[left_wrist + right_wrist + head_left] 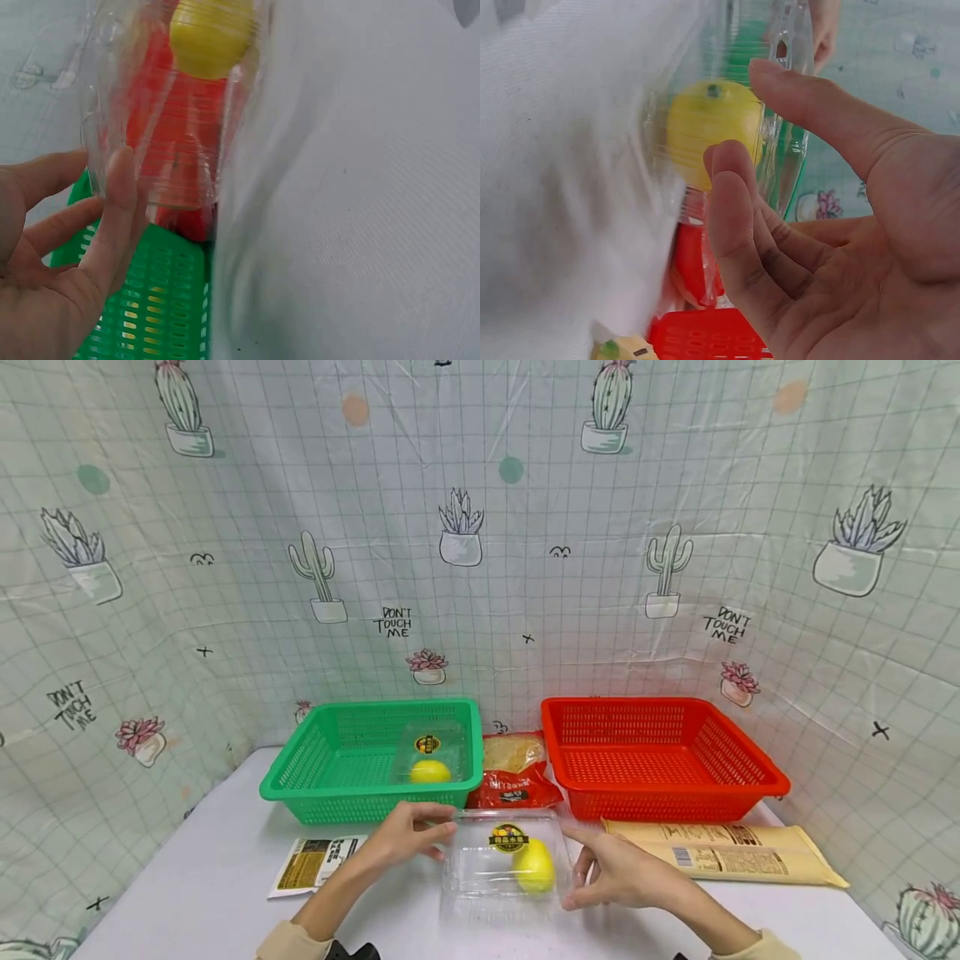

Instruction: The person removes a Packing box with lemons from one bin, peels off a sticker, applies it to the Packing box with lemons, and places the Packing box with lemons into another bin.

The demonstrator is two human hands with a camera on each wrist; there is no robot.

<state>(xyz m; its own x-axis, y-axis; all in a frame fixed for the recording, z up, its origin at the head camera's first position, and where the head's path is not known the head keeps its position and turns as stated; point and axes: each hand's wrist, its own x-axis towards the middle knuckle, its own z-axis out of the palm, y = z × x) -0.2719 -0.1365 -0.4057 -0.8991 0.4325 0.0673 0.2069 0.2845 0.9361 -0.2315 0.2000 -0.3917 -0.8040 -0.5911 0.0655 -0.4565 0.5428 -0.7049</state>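
A clear plastic clamshell box [480, 860] stands in front of me. Through its lid, which has a black and gold label, shows a yellow lemon [534, 867]. At the box's left edge is my left hand [416, 833], its fingertips at the rim in the left wrist view. My right hand [618, 872] is at the opposite side, thumb by the rim and fingers loosely bent beside the wall in the right wrist view. Whether those fingers press on the plastic I cannot tell. Neither hand has its fingers curled round the box.
At the back left stands a green basket [300, 793] holding another clear box [405, 747] with a lemon. A red basket [675, 802] is at the back right, with a red food packet [513, 772] between them. A white-and-brown packet [315, 864] and a long beige packet [735, 853] flank the hands.
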